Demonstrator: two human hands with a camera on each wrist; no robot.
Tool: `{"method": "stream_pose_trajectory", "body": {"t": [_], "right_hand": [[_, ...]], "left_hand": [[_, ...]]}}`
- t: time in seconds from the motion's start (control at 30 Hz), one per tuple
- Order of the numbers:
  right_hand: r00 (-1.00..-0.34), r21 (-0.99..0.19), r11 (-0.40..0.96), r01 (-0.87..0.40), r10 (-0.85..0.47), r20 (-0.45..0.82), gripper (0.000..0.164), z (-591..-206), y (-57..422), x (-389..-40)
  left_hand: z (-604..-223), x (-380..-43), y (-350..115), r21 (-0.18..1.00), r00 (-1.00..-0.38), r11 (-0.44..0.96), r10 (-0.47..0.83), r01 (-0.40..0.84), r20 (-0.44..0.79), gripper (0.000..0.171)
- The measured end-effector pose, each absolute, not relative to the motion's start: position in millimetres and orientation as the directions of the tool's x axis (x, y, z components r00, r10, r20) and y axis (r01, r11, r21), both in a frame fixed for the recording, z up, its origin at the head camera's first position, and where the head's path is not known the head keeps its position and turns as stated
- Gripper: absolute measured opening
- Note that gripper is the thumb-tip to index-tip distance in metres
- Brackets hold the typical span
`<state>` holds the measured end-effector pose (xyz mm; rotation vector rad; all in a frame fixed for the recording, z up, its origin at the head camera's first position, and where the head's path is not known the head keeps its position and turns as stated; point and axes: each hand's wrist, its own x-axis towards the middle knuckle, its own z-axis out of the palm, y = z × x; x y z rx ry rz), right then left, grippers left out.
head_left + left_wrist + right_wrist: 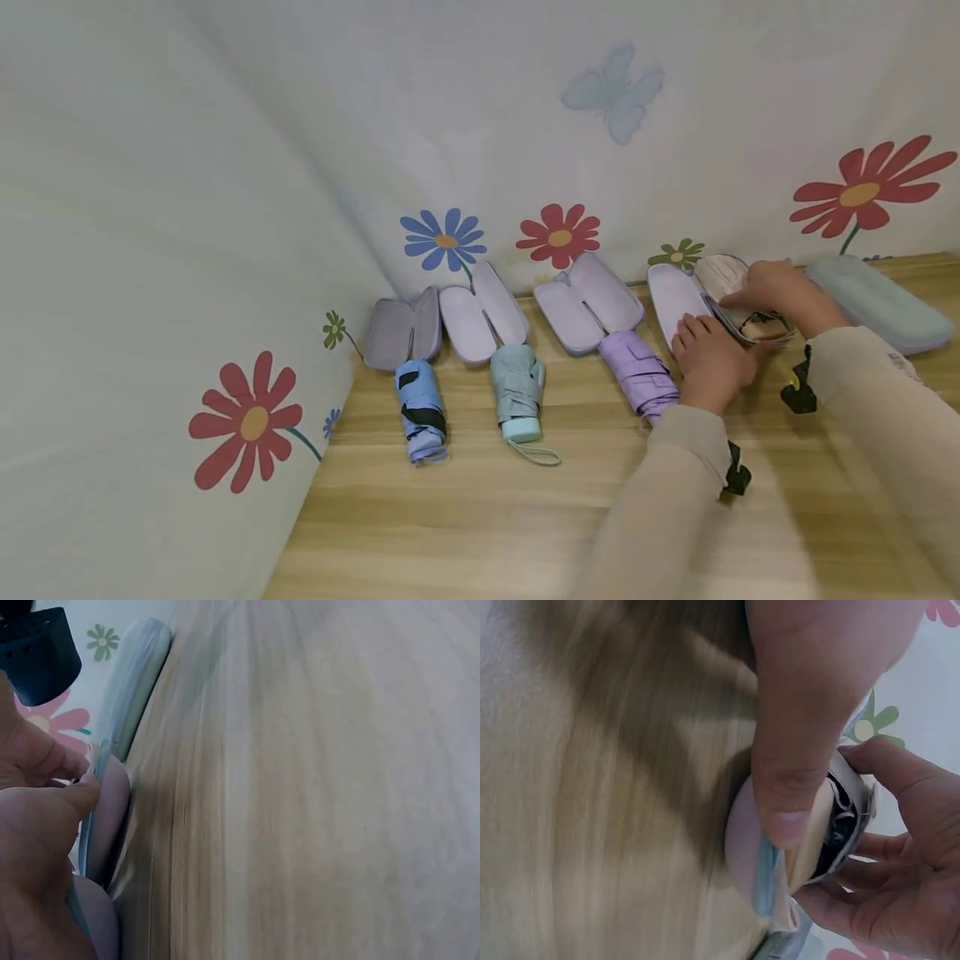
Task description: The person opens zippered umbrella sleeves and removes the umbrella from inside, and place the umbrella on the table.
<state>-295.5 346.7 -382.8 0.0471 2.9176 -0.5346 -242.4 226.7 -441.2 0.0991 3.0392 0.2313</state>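
Observation:
An open hard umbrella case (675, 292) lies near the wall at the right, with a cream folded umbrella (722, 275) in its right half. My left hand (712, 362) rests over the case, its thumb hooked on the rim near the umbrella's tan end (815, 840). From the right, my right hand (783, 292) curls its fingers around the cream umbrella; dark folds show within its end (844, 829). In the left wrist view, the case's pink outer shell (112, 799) lies beside both hands.
Left along the wall stand three open cases: grey (390, 333), lilac (465, 321) and lilac (570, 317). Before them lie blue (420, 404), mint (517, 383) and purple (637, 371) folded umbrellas. Right of my hands is a closed mint case (881, 300). Flowered cloth hangs behind.

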Motion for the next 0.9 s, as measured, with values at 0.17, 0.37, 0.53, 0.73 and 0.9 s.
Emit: {"method": "stream_pose_trajectory", "body": {"t": [0.17,0.37,0.53,0.73,0.9], "right_hand": [[-0.989,-0.397,0.914,0.086,0.03,-0.145,0.075,-398.8,353.1,-286.5],[-0.998,-0.462,0.884,0.063,0.043,-0.054,0.067,-401.4,366.0,-282.2],[-1.0,-0.454,0.891,0.021,0.024,0.001,0.061,-383.8,370.0,-265.2],[-1.0,-0.436,0.9,-0.012,-0.002,0.024,0.055,-365.1,373.2,-224.0],[-0.999,-0.387,0.922,-0.001,-0.017,-0.036,0.056,-378.0,377.8,-179.6]], "left_hand": [[-445.3,-227.1,226.4,0.189,-0.995,0.98,0.076,0.062,-0.065,0.093],[-450.7,-223.4,227.6,0.197,-0.994,0.978,0.081,0.067,-0.068,0.091],[-456.3,-224.4,231.5,0.164,-0.995,0.986,0.053,0.039,-0.082,0.091],[-456.0,-233.6,232.5,0.139,-0.998,0.99,0.029,0.021,-0.054,0.087],[-448.4,-237.6,225.5,0.173,-0.997,0.985,0.035,0.023,-0.067,0.086]]}}
